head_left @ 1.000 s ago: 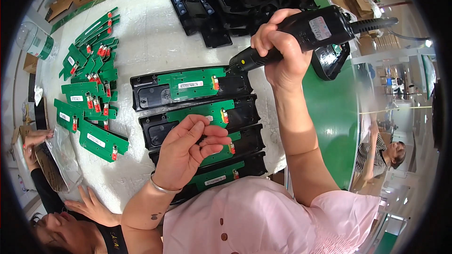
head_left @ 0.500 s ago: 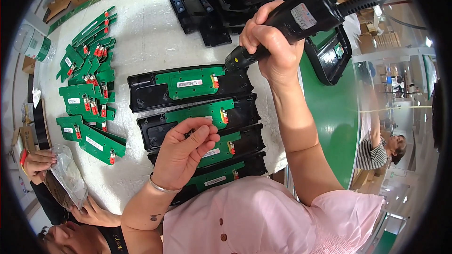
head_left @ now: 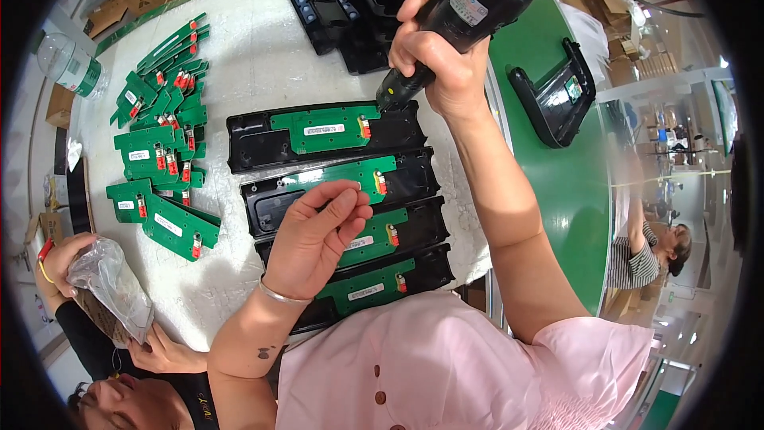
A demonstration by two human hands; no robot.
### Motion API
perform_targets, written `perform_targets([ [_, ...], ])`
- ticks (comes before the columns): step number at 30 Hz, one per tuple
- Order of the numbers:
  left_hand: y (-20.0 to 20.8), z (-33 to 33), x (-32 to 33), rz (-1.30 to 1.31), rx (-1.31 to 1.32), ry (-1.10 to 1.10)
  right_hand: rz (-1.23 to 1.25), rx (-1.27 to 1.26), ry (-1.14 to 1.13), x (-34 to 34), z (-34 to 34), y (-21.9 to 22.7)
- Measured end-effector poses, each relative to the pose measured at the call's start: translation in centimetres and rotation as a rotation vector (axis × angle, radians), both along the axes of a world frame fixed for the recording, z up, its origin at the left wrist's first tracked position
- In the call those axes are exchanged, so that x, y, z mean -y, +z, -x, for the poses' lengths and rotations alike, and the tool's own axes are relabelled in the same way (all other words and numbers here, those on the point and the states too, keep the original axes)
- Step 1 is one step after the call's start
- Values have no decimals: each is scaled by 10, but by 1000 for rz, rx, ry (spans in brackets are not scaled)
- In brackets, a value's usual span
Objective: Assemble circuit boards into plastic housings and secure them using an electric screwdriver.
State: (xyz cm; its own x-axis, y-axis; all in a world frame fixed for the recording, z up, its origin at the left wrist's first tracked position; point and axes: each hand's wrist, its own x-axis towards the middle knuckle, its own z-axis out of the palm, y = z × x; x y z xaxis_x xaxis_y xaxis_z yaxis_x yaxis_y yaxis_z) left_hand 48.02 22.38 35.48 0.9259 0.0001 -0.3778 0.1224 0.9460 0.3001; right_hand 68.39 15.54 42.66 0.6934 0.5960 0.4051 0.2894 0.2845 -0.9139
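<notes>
My right hand [head_left: 446, 64] is wrapped round a black electric screwdriver [head_left: 477, 1] with a cable at its back end. The screwdriver's nose points down at the right end of a green circuit board [head_left: 306, 130], which lies in the farthest black plastic housing [head_left: 259, 154]. Over the second housing [head_left: 267, 211] and its board [head_left: 362, 179], my left hand [head_left: 318, 231] is closed, thumb against fingertips. Whatever it holds is too small or hidden to name. Two more housings with green boards [head_left: 366, 292] lie nearer to me, in a row.
Loose green boards with red connectors [head_left: 163, 155] are piled at the left. Black plastic parts [head_left: 366, 12] lie at the far side, and a black tray-like part [head_left: 553, 99] rests on the green tabletop [head_left: 549, 207]. At lower left, another person's hands hold a clear plastic bag [head_left: 115, 279].
My right hand and the screwdriver have moved slightly left, and the tool is more upright, its nose at the far board's right end. My left hand stays closed over the second housing.
</notes>
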Motion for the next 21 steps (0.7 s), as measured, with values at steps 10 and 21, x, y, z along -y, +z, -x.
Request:
perform_targets([
  [10, -3, -4, 3, -21, -6, 10, 39, 8, 24, 2, 2, 6],
  [21, 21, 7, 25, 125, 44, -60, -312, 79, 477, 96, 88, 82],
])
